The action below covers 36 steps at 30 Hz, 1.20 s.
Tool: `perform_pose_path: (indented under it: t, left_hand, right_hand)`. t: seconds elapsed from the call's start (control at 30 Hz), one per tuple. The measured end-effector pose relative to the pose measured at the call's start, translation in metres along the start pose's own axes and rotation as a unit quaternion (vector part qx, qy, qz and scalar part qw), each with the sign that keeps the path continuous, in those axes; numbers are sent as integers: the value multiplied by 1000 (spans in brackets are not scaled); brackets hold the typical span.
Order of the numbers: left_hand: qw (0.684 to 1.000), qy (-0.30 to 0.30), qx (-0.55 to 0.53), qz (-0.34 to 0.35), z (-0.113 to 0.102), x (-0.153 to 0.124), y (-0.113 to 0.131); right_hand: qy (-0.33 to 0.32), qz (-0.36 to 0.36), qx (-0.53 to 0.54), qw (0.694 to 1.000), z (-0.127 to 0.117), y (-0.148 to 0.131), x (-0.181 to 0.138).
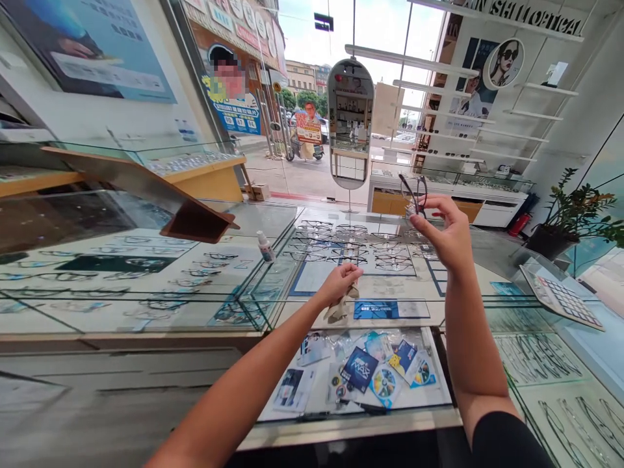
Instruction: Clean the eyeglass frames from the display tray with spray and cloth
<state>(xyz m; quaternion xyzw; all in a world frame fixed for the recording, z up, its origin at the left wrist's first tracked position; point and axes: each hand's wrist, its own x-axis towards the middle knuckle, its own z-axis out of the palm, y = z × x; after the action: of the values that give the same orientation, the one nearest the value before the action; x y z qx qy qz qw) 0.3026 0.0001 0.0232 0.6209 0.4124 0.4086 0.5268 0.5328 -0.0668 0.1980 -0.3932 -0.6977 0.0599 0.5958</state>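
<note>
My right hand (446,234) is raised above a glass display counter (273,312) and pinches a pair of dark-framed glasses (414,193) held up in the air. Lower and to the left, my left hand (338,284) is closed on a small beige cleaning cloth (341,307) that hangs down onto the glass top. Under the glass lie rows of spectacle frames (341,250).
A small white spray bottle (266,247) stands on the counter to the left. An oval standing mirror (350,123) is behind the counter. A tilted chart board (560,299) and a potted plant (580,214) are on the right. Leaflets (370,374) lie under the near glass.
</note>
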Motion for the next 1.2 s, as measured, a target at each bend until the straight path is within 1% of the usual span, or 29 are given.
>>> perform_pose_path:
  t: [0.07, 0.17, 0.27, 0.33, 0.47, 0.57, 0.63, 0.8, 0.93, 1.07, 1.2]
  left_hand:
    - [1000, -4, 11, 11, 1, -3, -1]
    - [1000, -16, 17, 4, 2, -7, -2]
    - [1000, -16, 14, -1, 3, -10, -2]
    - [1000, -14, 14, 1, 3, -12, -2]
    - [1000, -2, 15, 2, 3, -14, -2]
    - [1000, 1, 19, 8, 3, -16, -4]
    - [1000, 2, 19, 9, 3, -17, -4]
    - [1000, -3, 15, -4, 2, -20, -4]
    - [1000, 1, 10, -1, 3, -23, -4]
    - [1000, 4, 9, 4, 3, -24, -4]
    - [1000, -1, 12, -7, 3, -25, -2]
  right_hand:
    - [-10, 19, -19, 1000, -3, 16, 6]
    - [-47, 43, -75, 995, -7, 52, 17]
    - [-111, 79, -181, 974, -9, 93, 28]
    - [-160, 114, -269, 943, -11, 119, 34]
    - [-245, 175, -420, 856, -16, 157, 40]
    - [-296, 192, -498, 792, -19, 178, 42]
    - [-317, 198, -523, 766, -21, 189, 42]
    - [-344, 212, -535, 742, -21, 211, 42]
    - [-366, 223, -539, 725, -20, 223, 40]
    - [-379, 229, -543, 714, -18, 234, 41]
    - [-387, 236, -546, 704, -16, 244, 44]
